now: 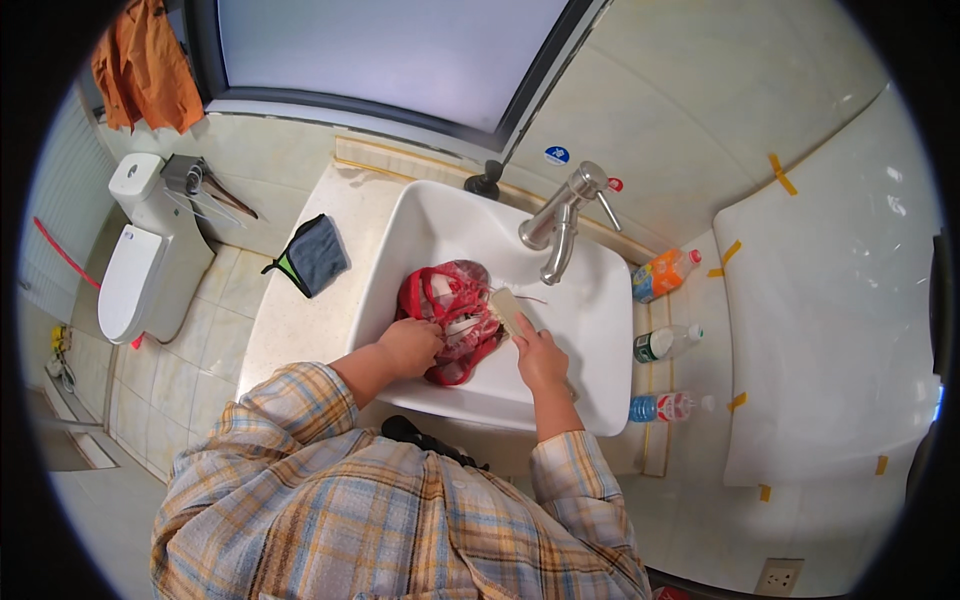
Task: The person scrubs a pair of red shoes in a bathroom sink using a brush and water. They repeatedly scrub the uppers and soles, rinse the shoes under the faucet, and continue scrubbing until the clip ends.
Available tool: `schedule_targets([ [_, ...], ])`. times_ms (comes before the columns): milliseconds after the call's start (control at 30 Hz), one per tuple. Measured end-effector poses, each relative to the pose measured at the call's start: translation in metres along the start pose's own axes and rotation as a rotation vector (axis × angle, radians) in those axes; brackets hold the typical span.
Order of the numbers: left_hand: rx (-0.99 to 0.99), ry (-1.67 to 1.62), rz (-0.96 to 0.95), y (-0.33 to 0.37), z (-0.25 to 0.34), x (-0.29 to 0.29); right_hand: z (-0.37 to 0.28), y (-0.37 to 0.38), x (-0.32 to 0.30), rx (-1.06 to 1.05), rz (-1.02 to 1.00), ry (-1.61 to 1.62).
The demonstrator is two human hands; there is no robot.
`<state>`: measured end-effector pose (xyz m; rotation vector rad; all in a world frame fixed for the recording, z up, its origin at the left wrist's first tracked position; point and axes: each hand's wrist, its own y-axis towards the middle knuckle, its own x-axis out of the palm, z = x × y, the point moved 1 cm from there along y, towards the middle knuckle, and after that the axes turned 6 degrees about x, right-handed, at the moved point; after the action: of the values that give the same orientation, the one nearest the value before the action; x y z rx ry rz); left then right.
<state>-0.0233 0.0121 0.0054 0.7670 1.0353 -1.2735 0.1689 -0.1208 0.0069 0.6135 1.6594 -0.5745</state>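
Scrubbing brush [508, 313], beige, is held in the right hand [543, 360], its fingers closed around it; the bristles face left, at the right edge of a crumpled, red-trimmed mesh fabric piece [453, 305]; this piece lies in the left half of the white sink [598, 335]; the left hand [412, 348] rests on its near left part with fingers curled, though whether they pinch it or only press, I cannot tell; a stainless-steel faucet [560, 215] rises at the sink's far right; on the surface [295, 335] to the left lies a blue-gray cloth [320, 257] with a green corner; three plastic bottles, orange [658, 277], green-labeled [660, 344] and blue-labeled [660, 407], line the right side from far to near.
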Motion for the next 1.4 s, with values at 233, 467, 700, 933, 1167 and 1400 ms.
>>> schedule_targets([
  [233,-0.103,0.048,0.101,0.003,-0.007,0.003,-0.004,-0.001,0.003,-0.337,-0.216,-0.06],
  [467,-0.218,0.149,0.157,-0.001,-0.005,-0.006,0.004,0.001,0.003,-0.061,0.004,0.029],
  [700,-0.341,0.128,0.044,0.001,-0.006,-0.013,0.0,0.001,0.007,-0.144,-0.007,-0.037],
  [933,-0.395,0.044,-0.009,0.005,-0.009,-0.014,-0.006,-0.001,0.008,-0.461,-0.178,0.029],
  [1167,-0.355,-0.13,0.211,0.002,-0.007,-0.02,0.005,0.005,0.001,-0.021,-0.041,-0.005],
  [1400,-0.024,-0.104,0.856,0.005,-0.007,-0.028,0.009,0.003,-0.006,0.073,0.18,0.2],
])
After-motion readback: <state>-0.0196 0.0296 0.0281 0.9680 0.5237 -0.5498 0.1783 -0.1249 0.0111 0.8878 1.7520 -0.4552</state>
